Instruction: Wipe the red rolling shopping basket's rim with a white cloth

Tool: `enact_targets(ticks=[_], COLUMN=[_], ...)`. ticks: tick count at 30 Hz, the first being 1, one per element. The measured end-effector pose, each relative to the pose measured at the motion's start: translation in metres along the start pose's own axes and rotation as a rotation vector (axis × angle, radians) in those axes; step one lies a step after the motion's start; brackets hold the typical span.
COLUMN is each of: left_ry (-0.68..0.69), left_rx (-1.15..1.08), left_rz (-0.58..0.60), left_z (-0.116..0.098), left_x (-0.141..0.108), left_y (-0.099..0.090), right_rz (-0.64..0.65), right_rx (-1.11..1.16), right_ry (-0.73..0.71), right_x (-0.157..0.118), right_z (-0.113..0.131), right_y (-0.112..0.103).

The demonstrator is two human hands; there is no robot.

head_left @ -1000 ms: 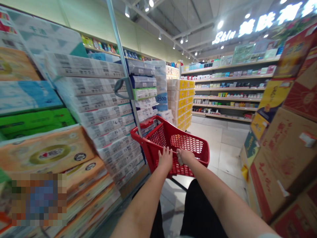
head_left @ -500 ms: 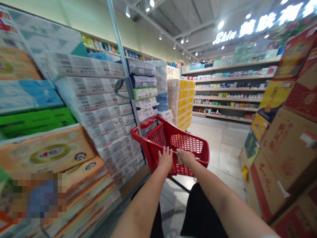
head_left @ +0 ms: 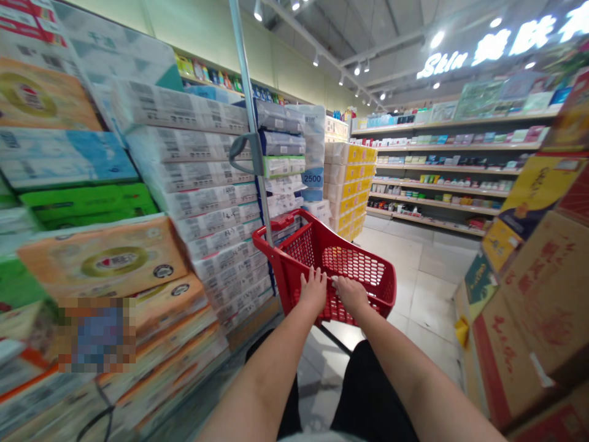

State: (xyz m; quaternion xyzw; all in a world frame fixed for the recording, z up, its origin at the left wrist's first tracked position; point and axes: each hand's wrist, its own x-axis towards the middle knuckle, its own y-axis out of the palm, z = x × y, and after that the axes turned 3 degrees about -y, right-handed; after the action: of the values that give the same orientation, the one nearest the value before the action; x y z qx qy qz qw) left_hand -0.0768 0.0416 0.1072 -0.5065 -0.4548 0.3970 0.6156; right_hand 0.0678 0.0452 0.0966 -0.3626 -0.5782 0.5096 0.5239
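Observation:
A red plastic shopping cart (head_left: 381, 255) with perforated sides stands in front of me, a tall metal pole (head_left: 246, 67) with a grey loop handle rising at its left end. My left hand (head_left: 315, 290) lies against the cart's near side, its fingers spread. Just right of it, my right hand (head_left: 351, 296) is closed at the same side around a small whitish thing, perhaps a cloth, mostly hidden by the fingers. The two hands are close but apart. The basket's visible inside shows red mesh.
Tall stacks of wrapped tissue packs (head_left: 197, 147) line the left, close to the cart. Cardboard boxes (head_left: 543, 276) are piled at the right. Yellow-and-white packs (head_left: 352, 184) stand beyond the cart, and stocked shelves (head_left: 442, 147) at the back. Pale tiled floor (head_left: 414, 288) lies between.
The view has shifted, so the cart and stacks appear slightly further right. My right hand has moved a little along the cart's side, and less of the whitish thing shows.

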Motion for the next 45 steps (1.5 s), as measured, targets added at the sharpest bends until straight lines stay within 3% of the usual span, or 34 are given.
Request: enact_targets(ticks=[4, 10, 16, 33, 39, 45], left_ry=[0.001, -0.005, 0.005, -0.024, -0.022, -0.028], left_rx=[-0.010, -0.019, 0.006, -0.042, -0.050, -0.035], left_rz=[-0.008, -0.023, -0.010, -0.001, -0.008, -0.019], left_z=[-0.001, -0.002, -0.001, -0.005, -0.005, -0.005], left_x=[-0.001, -0.001, 0.001, -0.002, -0.004, -0.005], left_y=[0.000, 0.001, 0.003, -0.001, 0.000, 0.002], right_rz=[0.036, -0.043, -0.006, -0.087, -0.020, -0.113], right_rx=[0.000, -0.018, 0.002, -0.007, 0.006, -0.019], right_ry=[0.060, -0.029, 0.065, 0.048, 0.078, 0.015], right_x=[0.005, -0.003, 0.005, -0.007, -0.001, -0.010], right_z=[-0.001, -0.001, -0.003, 0.004, 0.000, 0.002], right_y=[-0.001, 0.006, 0.006, 0.011, 0.011, 0.016])
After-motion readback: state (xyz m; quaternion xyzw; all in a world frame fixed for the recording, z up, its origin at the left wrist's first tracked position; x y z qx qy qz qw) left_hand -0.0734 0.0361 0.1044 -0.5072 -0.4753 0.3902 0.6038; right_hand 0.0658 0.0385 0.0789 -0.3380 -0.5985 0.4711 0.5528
